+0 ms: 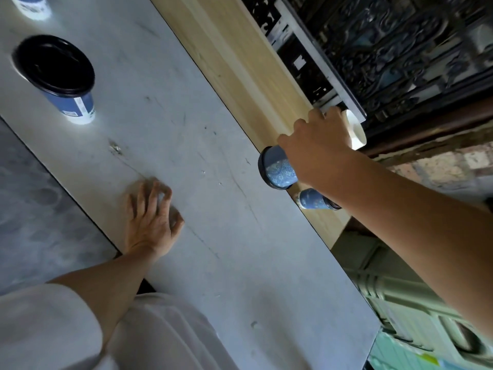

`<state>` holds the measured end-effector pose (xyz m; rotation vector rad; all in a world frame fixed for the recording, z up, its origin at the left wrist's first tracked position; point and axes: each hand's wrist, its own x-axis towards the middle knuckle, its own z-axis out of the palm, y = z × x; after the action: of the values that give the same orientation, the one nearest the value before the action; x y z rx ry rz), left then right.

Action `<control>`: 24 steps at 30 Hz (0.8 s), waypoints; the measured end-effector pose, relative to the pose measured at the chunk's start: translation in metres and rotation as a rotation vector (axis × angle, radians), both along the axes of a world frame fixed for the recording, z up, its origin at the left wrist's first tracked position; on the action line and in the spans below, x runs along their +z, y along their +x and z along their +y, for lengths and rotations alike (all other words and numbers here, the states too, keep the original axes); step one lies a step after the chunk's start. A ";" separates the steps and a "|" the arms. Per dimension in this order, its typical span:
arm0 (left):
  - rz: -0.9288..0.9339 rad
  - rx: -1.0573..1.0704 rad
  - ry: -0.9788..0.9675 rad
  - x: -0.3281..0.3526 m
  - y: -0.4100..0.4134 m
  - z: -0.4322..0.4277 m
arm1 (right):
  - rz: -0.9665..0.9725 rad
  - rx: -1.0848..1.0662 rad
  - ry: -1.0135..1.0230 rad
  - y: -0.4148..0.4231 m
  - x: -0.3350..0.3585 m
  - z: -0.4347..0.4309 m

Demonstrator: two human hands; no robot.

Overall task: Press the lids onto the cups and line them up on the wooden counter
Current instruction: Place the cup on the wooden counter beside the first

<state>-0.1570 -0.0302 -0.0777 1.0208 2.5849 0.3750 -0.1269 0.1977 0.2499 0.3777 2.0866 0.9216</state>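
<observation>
The right hand [317,148] has its grip clamped on one lidded blue cup [278,169] at the edge of the wooden tabletop [240,62]; a second cup [313,200] is just beside. The left hand [150,220] rests loose on the grey tabletop [186,129], which carries a third cup [64,81] and a fourth cup [33,8].

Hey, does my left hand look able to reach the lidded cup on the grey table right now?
Probably yes: the left hand rests empty on the grey table, and nothing stands on the bare surface between it and the lidded cup.
</observation>
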 end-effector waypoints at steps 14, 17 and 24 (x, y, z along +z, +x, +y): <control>-0.004 -0.017 -0.026 0.005 -0.001 -0.001 | -0.029 -0.029 0.006 0.003 0.006 -0.002; -0.008 -0.024 -0.021 0.006 -0.001 -0.001 | -0.026 -0.030 0.002 0.002 0.004 -0.004; -0.010 -0.027 -0.030 0.006 -0.001 -0.001 | -0.034 -0.032 -0.001 0.000 0.003 -0.006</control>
<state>-0.1583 -0.0312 -0.0714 1.0394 2.5576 0.3332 -0.1265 0.1921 0.2525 0.3909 2.0444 0.9025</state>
